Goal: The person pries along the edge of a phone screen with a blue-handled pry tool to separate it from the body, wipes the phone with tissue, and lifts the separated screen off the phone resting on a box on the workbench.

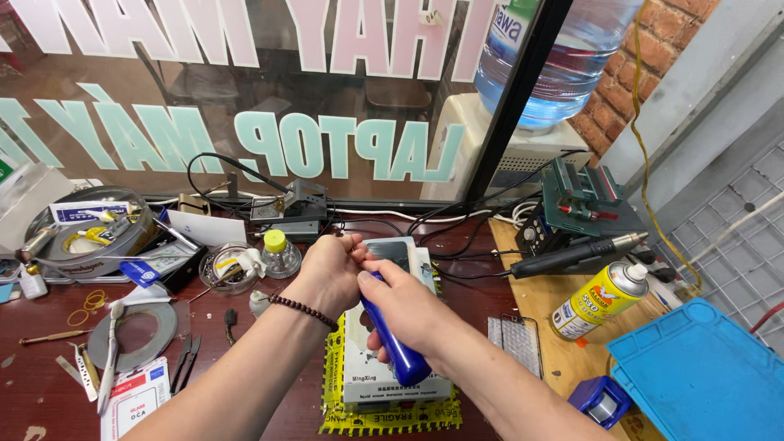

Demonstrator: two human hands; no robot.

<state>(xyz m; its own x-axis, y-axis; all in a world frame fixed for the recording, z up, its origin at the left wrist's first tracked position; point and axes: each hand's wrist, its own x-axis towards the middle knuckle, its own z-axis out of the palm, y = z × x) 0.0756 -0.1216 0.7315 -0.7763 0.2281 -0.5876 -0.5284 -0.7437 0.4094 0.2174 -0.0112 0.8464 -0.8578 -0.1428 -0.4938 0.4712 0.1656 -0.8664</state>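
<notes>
A blue bottle is gripped in the closed right hand, tilted over a white machine on the bench. The left hand is curled near the bottle's top beside a phone; whether anything is pinched cannot be told. Steadiness would be helped by the bottle being kept low and squeezed gently, with the yellow-capped bottle left undisturbed.

A white box is lying at the middle of the surface on yellow-and-black tape strips. A yellow spray can with a red-and-white label is leaning to its right. A white card packet with red edging is sitting at lower left. Large pale green and pink letters are showing on the window sign behind. A blue-and-white label is wrapping the water bottle at top right.
</notes>
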